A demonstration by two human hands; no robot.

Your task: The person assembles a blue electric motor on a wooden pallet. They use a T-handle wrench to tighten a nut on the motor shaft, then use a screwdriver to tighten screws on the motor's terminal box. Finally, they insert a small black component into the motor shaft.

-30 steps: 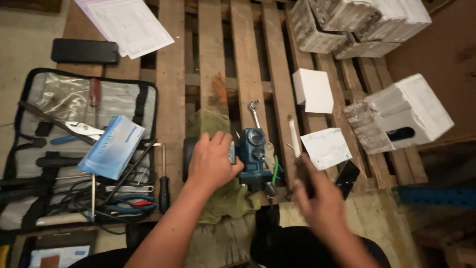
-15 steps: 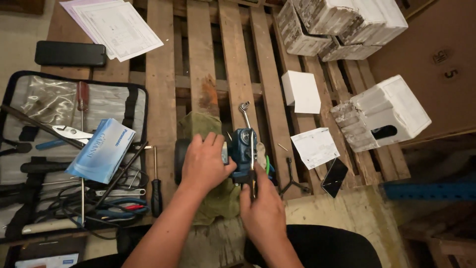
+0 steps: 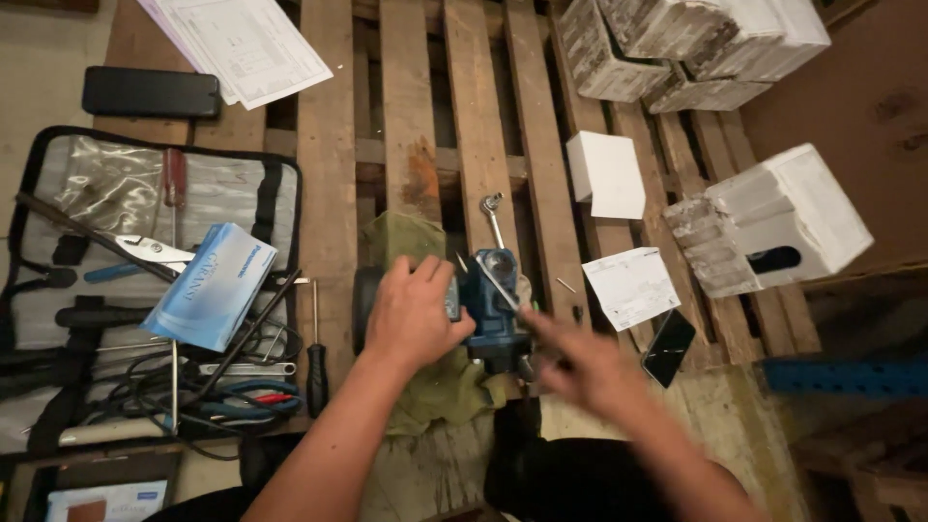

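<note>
On a wooden pallet, left hand fingers clasp the blue device; blurred right hand fingers indiscernible.

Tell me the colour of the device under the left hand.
Blue device, with a dark base; the head view shows it.

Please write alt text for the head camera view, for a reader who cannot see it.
The left hand grips a blue metal device resting on an olive green cloth on a wooden pallet, while the blurred right hand reaches to it. An open grey tool case lies left; white cardboard boxes lie right.
</note>
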